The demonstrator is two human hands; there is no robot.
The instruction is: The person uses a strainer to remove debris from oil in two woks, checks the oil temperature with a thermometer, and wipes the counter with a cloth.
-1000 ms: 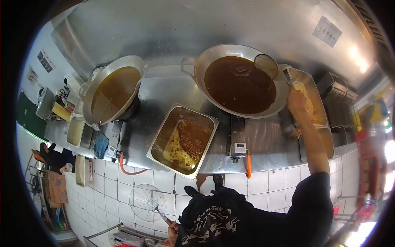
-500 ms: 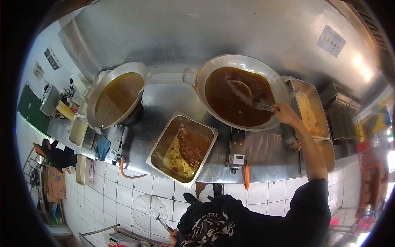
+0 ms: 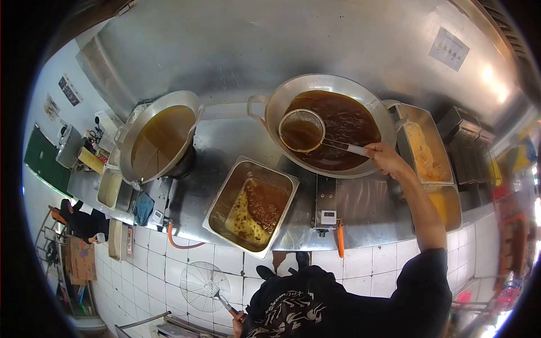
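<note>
A pan (image 3: 225, 197) stands at the counter (image 3: 189, 208)'s front edge as my closed right hand (image 3: 385, 159) grips a strainer (image 3: 304, 129) over the wok (image 3: 387, 125), crosswise, pointing at its left rim; my left hand (image 3: 239, 321) clasps a spatula (image 3: 220, 297).

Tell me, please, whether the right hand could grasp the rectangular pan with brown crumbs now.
Probably not: the right hand grips the strainer, which it would need to release first, though the way over the counter to the rectangular pan looks open.
</note>
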